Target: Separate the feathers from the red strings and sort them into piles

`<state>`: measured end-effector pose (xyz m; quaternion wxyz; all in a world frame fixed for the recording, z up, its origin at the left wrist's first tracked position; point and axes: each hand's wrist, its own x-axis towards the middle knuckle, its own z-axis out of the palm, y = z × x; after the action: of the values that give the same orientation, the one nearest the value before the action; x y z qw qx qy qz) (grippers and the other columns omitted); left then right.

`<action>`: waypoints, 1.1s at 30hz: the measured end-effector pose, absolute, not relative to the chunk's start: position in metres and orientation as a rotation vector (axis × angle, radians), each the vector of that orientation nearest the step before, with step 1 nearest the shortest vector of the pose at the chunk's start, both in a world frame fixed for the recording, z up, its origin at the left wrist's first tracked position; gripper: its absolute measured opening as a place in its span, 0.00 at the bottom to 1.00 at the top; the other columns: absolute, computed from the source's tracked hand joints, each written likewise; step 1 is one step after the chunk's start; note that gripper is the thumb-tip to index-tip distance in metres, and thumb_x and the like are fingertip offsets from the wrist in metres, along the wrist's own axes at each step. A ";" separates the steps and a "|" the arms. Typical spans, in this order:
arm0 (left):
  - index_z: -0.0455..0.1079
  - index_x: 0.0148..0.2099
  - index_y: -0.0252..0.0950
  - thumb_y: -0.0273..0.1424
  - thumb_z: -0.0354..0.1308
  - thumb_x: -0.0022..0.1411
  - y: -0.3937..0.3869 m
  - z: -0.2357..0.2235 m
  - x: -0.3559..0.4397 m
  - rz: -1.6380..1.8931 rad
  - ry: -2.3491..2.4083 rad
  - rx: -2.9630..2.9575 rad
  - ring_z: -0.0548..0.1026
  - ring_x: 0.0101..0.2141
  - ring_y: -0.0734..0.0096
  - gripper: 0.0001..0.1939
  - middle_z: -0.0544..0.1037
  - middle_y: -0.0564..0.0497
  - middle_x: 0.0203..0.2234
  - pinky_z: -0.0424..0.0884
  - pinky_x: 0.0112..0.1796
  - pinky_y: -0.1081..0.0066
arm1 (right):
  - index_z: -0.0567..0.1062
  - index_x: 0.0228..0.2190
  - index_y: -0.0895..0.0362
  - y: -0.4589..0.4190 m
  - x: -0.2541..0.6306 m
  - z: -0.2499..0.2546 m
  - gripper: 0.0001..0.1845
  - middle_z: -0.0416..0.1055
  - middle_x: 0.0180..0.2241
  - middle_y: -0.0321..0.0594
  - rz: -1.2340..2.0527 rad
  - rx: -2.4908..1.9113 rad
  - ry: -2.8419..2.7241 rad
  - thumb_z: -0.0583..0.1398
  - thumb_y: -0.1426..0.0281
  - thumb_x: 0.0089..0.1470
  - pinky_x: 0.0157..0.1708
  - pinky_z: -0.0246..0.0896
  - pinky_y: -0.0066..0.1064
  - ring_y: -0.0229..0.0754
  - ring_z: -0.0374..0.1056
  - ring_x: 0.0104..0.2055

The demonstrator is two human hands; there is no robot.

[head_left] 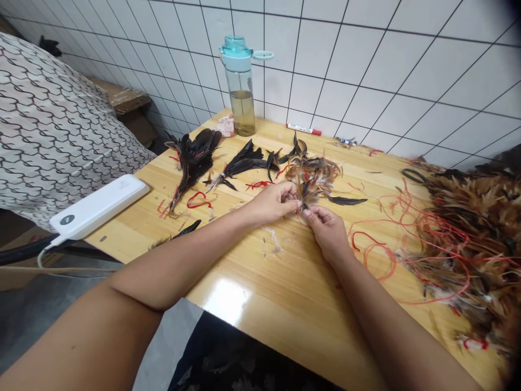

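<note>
Over the middle of the wooden table (252, 277), my left hand (277, 202) pinches a small bunch of brown and black feathers (308, 191) between thumb and fingers. Close on its right, my right hand (325, 225) is closed with thumb and fingertips at the lower end of the same bunch. Just behind both hands lies a loose heap of brown feathers (321, 169). One dark feather (348, 201) sticks out to the right. The fingertips hide the base of the held bunch.
Black feather bundles (193, 155) lie at the left. A large brown feather pile (480, 217) with tangled red string (407, 222) covers the right. A water bottle (241, 89) and a red marker (303, 130) are by the tiled wall. A white power bank (101, 205) overhangs the left edge.
</note>
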<state>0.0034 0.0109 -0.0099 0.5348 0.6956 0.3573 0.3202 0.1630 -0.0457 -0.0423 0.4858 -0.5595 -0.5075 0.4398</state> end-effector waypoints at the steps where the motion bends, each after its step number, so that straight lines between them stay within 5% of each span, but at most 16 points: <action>1: 0.61 0.29 0.34 0.31 0.58 0.54 0.011 -0.010 0.003 0.766 0.852 1.672 0.61 0.24 0.80 0.09 0.63 0.57 0.22 0.57 0.27 0.77 | 0.73 0.24 0.55 -0.046 0.163 -0.043 0.14 0.68 0.23 0.35 1.075 -1.357 -1.238 0.62 0.57 0.45 0.29 0.56 0.30 0.38 0.61 0.27; 25: 0.63 0.31 0.33 0.34 0.60 0.56 0.013 -0.012 0.004 0.837 0.832 1.541 0.68 0.25 0.79 0.11 0.70 0.55 0.22 0.62 0.29 0.77 | 0.69 0.24 0.55 -0.045 0.165 -0.042 0.14 0.63 0.22 0.32 1.067 -1.366 -1.279 0.60 0.57 0.46 0.29 0.53 0.28 0.36 0.56 0.26; 33: 0.63 0.26 0.33 0.34 0.60 0.53 0.014 -0.021 0.008 0.763 0.894 1.687 0.62 0.26 0.78 0.11 0.65 0.56 0.22 0.57 0.27 0.75 | 0.70 0.25 0.55 -0.044 0.166 -0.046 0.14 0.63 0.23 0.32 1.065 -1.353 -1.295 0.60 0.57 0.47 0.29 0.53 0.29 0.36 0.57 0.26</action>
<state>0.0077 0.0144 -0.0209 0.5163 0.7027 0.3724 0.3178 0.1662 -0.0440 -0.0455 0.4735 -0.5531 -0.5295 0.4353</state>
